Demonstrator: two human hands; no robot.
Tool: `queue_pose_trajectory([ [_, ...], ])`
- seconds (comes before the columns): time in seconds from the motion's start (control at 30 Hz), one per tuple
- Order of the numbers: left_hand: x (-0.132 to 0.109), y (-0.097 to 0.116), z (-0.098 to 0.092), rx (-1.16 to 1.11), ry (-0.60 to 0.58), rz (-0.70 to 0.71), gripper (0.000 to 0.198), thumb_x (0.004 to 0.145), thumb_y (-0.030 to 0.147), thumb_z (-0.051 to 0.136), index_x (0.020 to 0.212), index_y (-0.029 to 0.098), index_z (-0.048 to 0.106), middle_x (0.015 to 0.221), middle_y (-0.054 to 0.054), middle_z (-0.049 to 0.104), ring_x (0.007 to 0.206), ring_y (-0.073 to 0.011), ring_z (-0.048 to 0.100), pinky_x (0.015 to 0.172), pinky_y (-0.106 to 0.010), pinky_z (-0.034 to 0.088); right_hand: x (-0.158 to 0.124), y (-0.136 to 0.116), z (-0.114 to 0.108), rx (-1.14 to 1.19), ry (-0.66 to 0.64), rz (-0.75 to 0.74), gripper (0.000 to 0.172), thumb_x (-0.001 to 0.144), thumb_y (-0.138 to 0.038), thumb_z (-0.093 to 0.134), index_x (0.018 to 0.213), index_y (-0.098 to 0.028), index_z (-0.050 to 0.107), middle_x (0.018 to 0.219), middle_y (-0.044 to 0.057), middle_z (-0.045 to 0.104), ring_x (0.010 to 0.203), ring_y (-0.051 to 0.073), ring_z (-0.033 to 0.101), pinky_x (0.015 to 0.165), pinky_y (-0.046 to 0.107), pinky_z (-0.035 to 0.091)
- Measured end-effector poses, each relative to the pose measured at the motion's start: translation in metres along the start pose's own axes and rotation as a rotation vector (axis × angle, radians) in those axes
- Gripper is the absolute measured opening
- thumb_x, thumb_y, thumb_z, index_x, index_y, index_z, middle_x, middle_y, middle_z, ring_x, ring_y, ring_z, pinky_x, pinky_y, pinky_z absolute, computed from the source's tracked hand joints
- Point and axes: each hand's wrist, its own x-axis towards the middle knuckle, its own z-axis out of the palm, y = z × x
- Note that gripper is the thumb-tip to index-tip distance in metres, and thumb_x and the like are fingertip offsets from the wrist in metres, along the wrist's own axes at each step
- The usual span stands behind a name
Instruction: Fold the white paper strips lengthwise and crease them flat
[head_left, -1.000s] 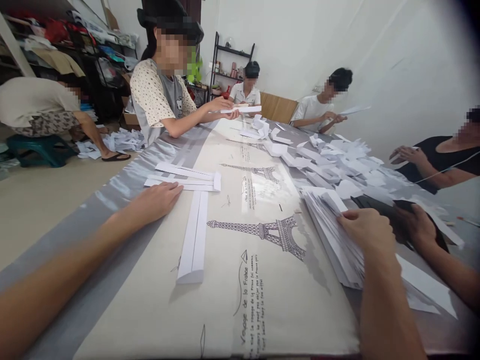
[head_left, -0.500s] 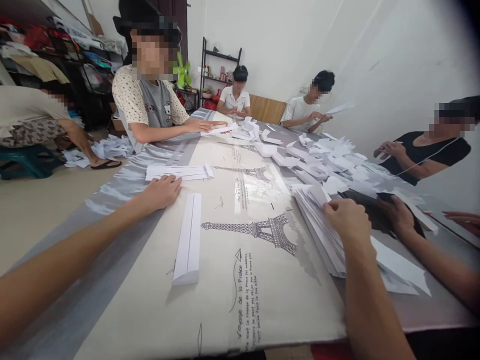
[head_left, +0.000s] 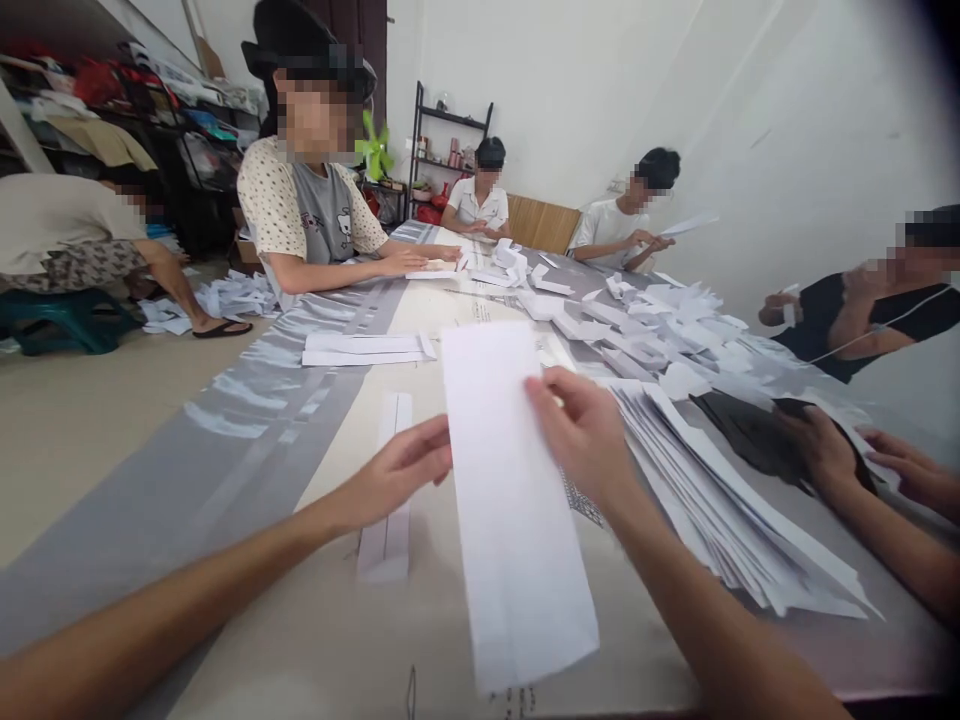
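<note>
A long white folded paper (head_left: 510,520) hangs upright in front of me over the table. My right hand (head_left: 581,425) pinches its right edge, thumb on the near face. At its left edge is my left hand (head_left: 409,460), fingers bent against the paper and their tips partly hidden behind it. To the right lies a fanned stack of white papers (head_left: 720,510). A narrow folded paper strip (head_left: 386,540) rests on the table behind my left hand, partly covered by it. Farther off lies another folded paper (head_left: 360,349).
A large heap of folded papers (head_left: 645,310) spreads over the far right of the table. Several co-workers sit around it. A co-worker's hands (head_left: 832,450) are close on my right, by a black sheet (head_left: 739,430). More papers (head_left: 236,297) lie on the floor.
My right hand has lifted a paper from the stack and brought it left, in front of me. My left hand has left the far folded paper and moved right to the lifted one.
</note>
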Motion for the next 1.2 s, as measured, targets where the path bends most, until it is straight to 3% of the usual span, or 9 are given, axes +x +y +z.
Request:
queue_pose_trajectory([
  [0.13, -0.010, 0.002, 0.006, -0.395, 0.034, -0.246, 0.052, 0.101, 0.061, 0.042, 0.095, 0.014, 0.065, 0.066, -0.005, 0.066, 0.052, -0.0142, 0.059, 0.044, -0.023, 0.033, -0.008, 0.027, 0.034, 0.082, -0.187, 0.143, 0.035, 0.095, -0.053, 0.058, 0.079, -0.021, 0.060, 0.067, -0.003, 0.051, 0.045, 0.009, 0.033, 0.040, 0.025, 0.022],
  [0.2, -0.012, -0.001, 0.002, -0.433, 0.118, -0.370, 0.059, 0.099, 0.066, 0.039, 0.084, 0.014, 0.063, 0.063, -0.005, 0.063, 0.049, -0.0143, 0.058, 0.042, -0.023, 0.028, -0.012, 0.035, 0.038, 0.103, -0.238, 0.175, 0.037, 0.094, -0.055, 0.059, 0.078, -0.022, 0.060, 0.064, -0.003, 0.051, 0.044, 0.009, 0.033, 0.040, 0.025, 0.021],
  [0.27, -0.012, -0.003, -0.002, -0.359, 0.206, -0.441, 0.049, 0.094, 0.062, 0.055, 0.082, 0.015, 0.062, 0.058, -0.001, 0.059, 0.043, -0.0108, 0.051, 0.042, -0.022, 0.024, -0.016, 0.036, 0.040, 0.134, -0.282, 0.191, 0.036, 0.093, -0.056, 0.059, 0.081, -0.022, 0.061, 0.067, -0.002, 0.057, 0.046, 0.011, 0.042, 0.040, 0.025, 0.028],
  [0.37, -0.013, -0.005, -0.002, -0.276, 0.297, -0.465, 0.036, 0.089, 0.051, 0.069, 0.082, 0.016, 0.062, 0.056, 0.005, 0.051, 0.041, -0.0058, 0.040, 0.045, -0.022, 0.023, -0.019, 0.033, 0.040, 0.304, -0.364, 0.279, 0.029, 0.089, -0.052, 0.067, 0.091, -0.023, 0.065, 0.093, 0.003, 0.069, 0.070, 0.018, 0.065, 0.055, 0.028, 0.051],
  [0.43, -0.014, -0.005, 0.000, -0.277, 0.293, -0.475, 0.035, 0.089, 0.049, 0.069, 0.080, 0.016, 0.062, 0.056, 0.005, 0.050, 0.043, -0.0058, 0.039, 0.047, -0.022, 0.024, -0.019, 0.031, 0.042, 0.444, -0.409, 0.369, 0.027, 0.084, -0.047, 0.074, 0.094, -0.024, 0.066, 0.104, 0.005, 0.070, 0.084, 0.022, 0.070, 0.067, 0.033, 0.058],
  [0.6, -0.015, -0.005, 0.001, -0.370, 0.260, -0.526, 0.040, 0.086, 0.049, 0.073, 0.070, 0.015, 0.059, 0.059, 0.003, 0.050, 0.049, -0.0070, 0.038, 0.048, -0.023, 0.023, -0.021, 0.028, 0.043, 0.639, -0.470, 0.539, 0.031, 0.081, -0.040, 0.080, 0.105, -0.024, 0.068, 0.103, 0.006, 0.074, 0.084, 0.024, 0.072, 0.070, 0.035, 0.059],
  [0.77, -0.016, -0.005, -0.001, -0.517, 0.163, -0.486, 0.036, 0.084, 0.046, 0.076, 0.076, 0.013, 0.063, 0.062, 0.004, 0.048, 0.051, -0.0056, 0.035, 0.050, -0.023, 0.020, -0.024, 0.027, 0.045, 0.764, -0.492, 0.659, 0.042, 0.085, -0.043, 0.077, 0.122, -0.025, 0.065, 0.098, 0.006, 0.077, 0.078, 0.023, 0.073, 0.067, 0.033, 0.058],
  [1.0, -0.017, -0.007, 0.001, -0.407, 0.249, -0.541, 0.042, 0.086, 0.049, 0.072, 0.068, 0.014, 0.059, 0.060, 0.002, 0.055, 0.048, -0.0072, 0.046, 0.045, -0.021, 0.029, -0.030, 0.024, 0.048, 0.673, -0.449, 0.501, 0.036, 0.083, -0.037, 0.079, 0.115, -0.025, 0.066, 0.111, 0.007, 0.074, 0.088, 0.024, 0.073, 0.076, 0.038, 0.060],
  [1.2, -0.016, -0.005, 0.007, -0.226, 0.284, -0.557, 0.038, 0.087, 0.043, 0.069, 0.063, 0.016, 0.058, 0.050, 0.001, 0.058, 0.040, -0.0092, 0.049, 0.039, -0.020, 0.030, -0.034, 0.020, 0.049, 0.431, -0.407, 0.424, 0.026, 0.085, -0.031, 0.075, 0.109, -0.025, 0.067, 0.120, 0.006, 0.070, 0.088, 0.023, 0.073, 0.065, 0.034, 0.061],
])
